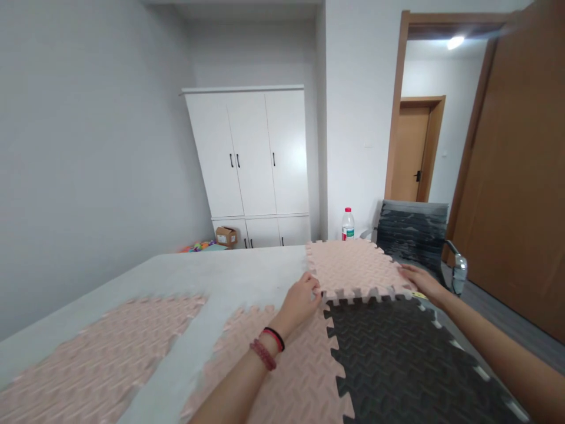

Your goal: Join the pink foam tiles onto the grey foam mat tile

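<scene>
My left hand (302, 297) pinches the near left corner of a pink foam puzzle mat tile (353, 268) lying at the far right of the grey table (229, 274). My right hand (419, 280) rests on the tile's right edge with its fingers laid flat on it. The tile's toothed near edge meets a black foam tile (397, 353). A second pink tile (291, 371) joins the black one on its left, under my left forearm. My left wrist wears a black and a red band.
Another pink tile (101, 353) lies apart at the table's left. A bottle with a red cap (348, 225) stands behind the table. A dark office chair (415, 235) sits at the right, a white wardrobe (251, 159) at the back, an open brown door (516, 176) on the right.
</scene>
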A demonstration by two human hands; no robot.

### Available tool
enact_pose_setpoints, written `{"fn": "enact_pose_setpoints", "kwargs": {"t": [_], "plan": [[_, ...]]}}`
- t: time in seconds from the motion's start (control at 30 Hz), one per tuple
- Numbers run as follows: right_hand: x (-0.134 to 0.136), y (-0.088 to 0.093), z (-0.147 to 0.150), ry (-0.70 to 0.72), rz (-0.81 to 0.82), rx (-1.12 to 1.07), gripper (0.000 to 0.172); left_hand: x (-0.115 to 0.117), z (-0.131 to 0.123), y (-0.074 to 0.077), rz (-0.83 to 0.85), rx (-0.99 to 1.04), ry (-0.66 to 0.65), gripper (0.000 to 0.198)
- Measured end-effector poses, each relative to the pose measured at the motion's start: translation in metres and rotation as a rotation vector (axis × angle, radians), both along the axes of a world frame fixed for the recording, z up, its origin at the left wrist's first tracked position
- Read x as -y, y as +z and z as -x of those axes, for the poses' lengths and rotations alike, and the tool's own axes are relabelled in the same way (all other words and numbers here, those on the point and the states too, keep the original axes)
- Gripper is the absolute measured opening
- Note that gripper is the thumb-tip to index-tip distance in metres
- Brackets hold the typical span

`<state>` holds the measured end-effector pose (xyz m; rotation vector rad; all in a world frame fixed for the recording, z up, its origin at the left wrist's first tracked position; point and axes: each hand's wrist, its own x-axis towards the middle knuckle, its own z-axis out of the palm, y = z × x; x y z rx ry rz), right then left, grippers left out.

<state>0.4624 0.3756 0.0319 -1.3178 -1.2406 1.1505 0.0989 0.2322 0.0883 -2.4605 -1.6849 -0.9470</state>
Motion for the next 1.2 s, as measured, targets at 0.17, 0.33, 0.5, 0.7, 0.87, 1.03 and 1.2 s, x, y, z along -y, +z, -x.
{"fn": "enact_pose_setpoints", "kwargs": {"t": [0.17, 0.33, 0.5, 0.7, 0.87, 1.03, 1.2], "plan": [[-0.027, -0.021, -0.011, -0.071, -0.028, 0.320, 0.046, -0.029, -0.017, -0.029, 0.174, -0.230, 0.015, 0.017], [-0.046, -0.039, -0.014, -0.030, -0.075, 0.405, 0.054, -0.050, -0.015, -0.043, 0.197, -0.378, 0.053, 0.026], [-0.063, -0.076, -0.015, -0.006, -0.175, 0.727, 0.059, -0.065, -0.013, -0.053, 0.186, -0.495, 0.061, 0.024], [-0.061, -0.093, -0.017, -0.024, -0.333, 0.906, 0.039, -0.072, -0.018, -0.056, 0.171, -0.539, 0.086, 0.031], [-0.055, -0.089, -0.019, -0.126, -0.311, 0.941, 0.029, -0.075, -0.022, -0.057, 0.163, -0.536, 0.100, 0.033], [-0.051, -0.085, -0.018, -0.124, -0.292, 0.930, 0.028, -0.079, -0.028, -0.066, 0.128, -0.535, 0.134, 0.034], [-0.052, -0.084, -0.019, -0.064, -0.286, 0.902, 0.028, -0.082, -0.032, -0.072, 0.109, -0.544, 0.143, 0.034]]}}
